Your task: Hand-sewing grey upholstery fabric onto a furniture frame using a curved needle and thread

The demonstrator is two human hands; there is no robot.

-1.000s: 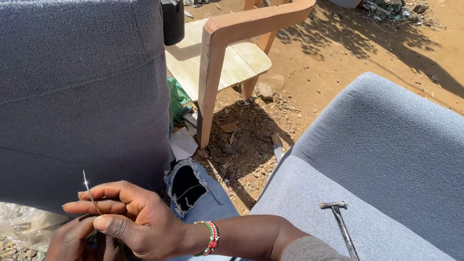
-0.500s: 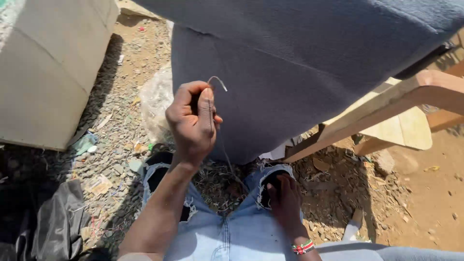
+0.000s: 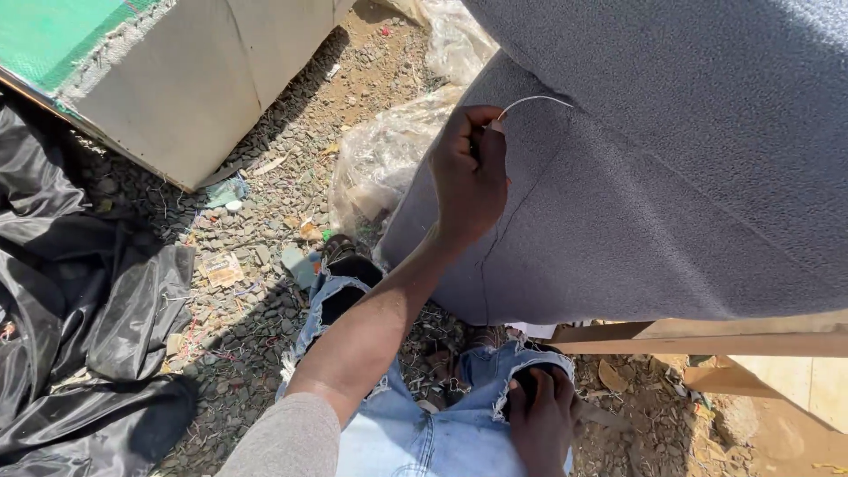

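Black plastic sheet (image 3: 79,300): crumpled on gravel, far left. Pale fabric-covered block (image 3: 203,79): upper left, green-topped. Clear plastic bag (image 3: 389,159): beside the grey cushion. Left hand (image 3: 471,177): raised, fingers pinched tight around a curved needle (image 3: 534,102). Needle: thin, pale metal, arched, its tip lying against the grey upholstered cushion (image 3: 689,177) just right of the fingertips; dark thread (image 3: 488,256) hangs below. Right hand (image 3: 541,420): low, resting on the denim knee, fingers curled; grasp cannot be told.

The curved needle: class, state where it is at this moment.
In the head view, upper middle, the curved needle is pinched in the left hand, arching right against the grey upholstery fabric, just right of the clear plastic sheet.
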